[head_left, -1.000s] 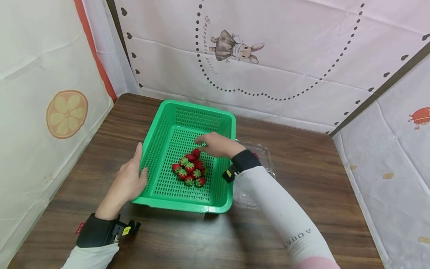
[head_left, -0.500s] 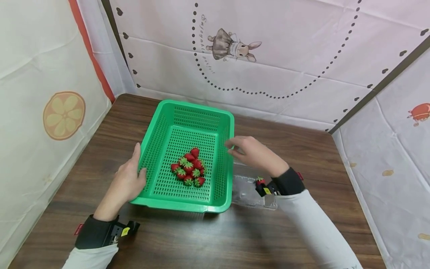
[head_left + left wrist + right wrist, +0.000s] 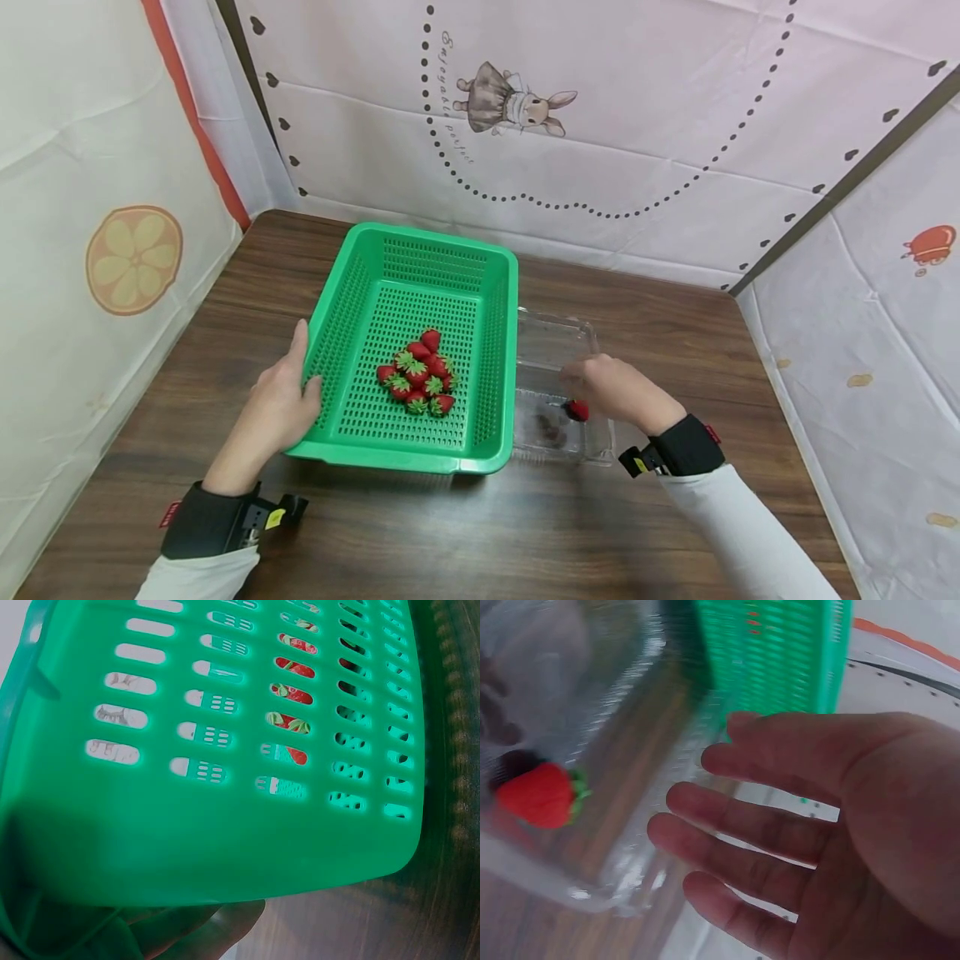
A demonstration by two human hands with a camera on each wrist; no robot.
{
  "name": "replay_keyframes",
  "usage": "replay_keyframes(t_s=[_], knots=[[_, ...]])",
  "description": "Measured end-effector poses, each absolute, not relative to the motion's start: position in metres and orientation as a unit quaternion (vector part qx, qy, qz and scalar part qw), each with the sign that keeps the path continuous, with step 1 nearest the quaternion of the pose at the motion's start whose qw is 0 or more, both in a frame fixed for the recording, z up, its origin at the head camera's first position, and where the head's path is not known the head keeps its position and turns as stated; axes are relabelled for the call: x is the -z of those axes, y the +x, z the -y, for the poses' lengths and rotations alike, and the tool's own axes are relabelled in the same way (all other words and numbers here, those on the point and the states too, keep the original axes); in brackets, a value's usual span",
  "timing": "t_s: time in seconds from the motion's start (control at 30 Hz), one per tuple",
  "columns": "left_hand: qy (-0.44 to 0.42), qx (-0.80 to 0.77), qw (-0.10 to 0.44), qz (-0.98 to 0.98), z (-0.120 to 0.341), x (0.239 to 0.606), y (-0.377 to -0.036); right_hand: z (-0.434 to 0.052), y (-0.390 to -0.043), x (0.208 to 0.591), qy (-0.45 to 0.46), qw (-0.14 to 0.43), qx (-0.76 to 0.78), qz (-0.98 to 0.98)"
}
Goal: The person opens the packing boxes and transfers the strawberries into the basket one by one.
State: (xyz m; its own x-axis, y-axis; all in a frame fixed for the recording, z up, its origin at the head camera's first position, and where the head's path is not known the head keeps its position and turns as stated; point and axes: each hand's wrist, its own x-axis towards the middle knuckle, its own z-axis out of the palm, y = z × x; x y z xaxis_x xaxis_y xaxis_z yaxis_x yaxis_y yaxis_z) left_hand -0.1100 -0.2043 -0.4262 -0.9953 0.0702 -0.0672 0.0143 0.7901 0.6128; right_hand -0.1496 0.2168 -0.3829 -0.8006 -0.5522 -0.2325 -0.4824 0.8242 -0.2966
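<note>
The left hand [image 3: 281, 408] grips the near-left rim of the green perforated plastic basket [image 3: 352, 292], steadying it. The right hand [image 3: 618, 392], fingers [image 3: 727, 825] spread and empty, hovers over the clear plastic clamshell tray [image 3: 558, 333]; one red strawberry [image 3: 536, 793] lies just beyond the fingertips.

The right hand [image 3: 832, 832] fills the near side of the right wrist view, palm showing and fingers [image 3: 727, 825] loosely spread, holding nothing. Just beyond the fingertips sits a clear plastic container [image 3: 622, 750], and a single red strawberry [image 3: 536, 795] with a green cap lies inside it at the left, apart from the hand. Past the container stands the slotted wall of a green basket [image 3: 780, 652], and behind it a pale backdrop [image 3: 907, 675] with a dotted line and an orange stripe.
</note>
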Motion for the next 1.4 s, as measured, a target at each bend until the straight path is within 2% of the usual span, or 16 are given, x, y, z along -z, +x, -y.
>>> replay_keyframes(t_s=[0.2,0.53,0.87,1.13,1.4], knots=[[0.023,-0.323,0.046,-0.945,0.205,0.427,-0.110,-0.220,-0.143,0.400,-0.270,0.161,0.037,-0.949],[0.022,-0.324,0.043,-0.945,0.204,0.427,-0.110,-0.220,-0.138,0.413,-0.308,0.126,0.010,-0.943],[0.023,-0.325,0.043,-0.945,0.205,0.426,-0.110,-0.219,-0.139,0.422,-0.344,0.121,0.008,-0.931],[0.023,-0.325,0.044,-0.944,0.205,0.428,-0.111,-0.218,-0.139,0.430,-0.290,0.174,0.017,-0.941],[0.026,-0.326,0.045,-0.944,0.205,0.428,-0.111,-0.215,-0.138,0.434,-0.310,0.186,0.025,-0.932]])
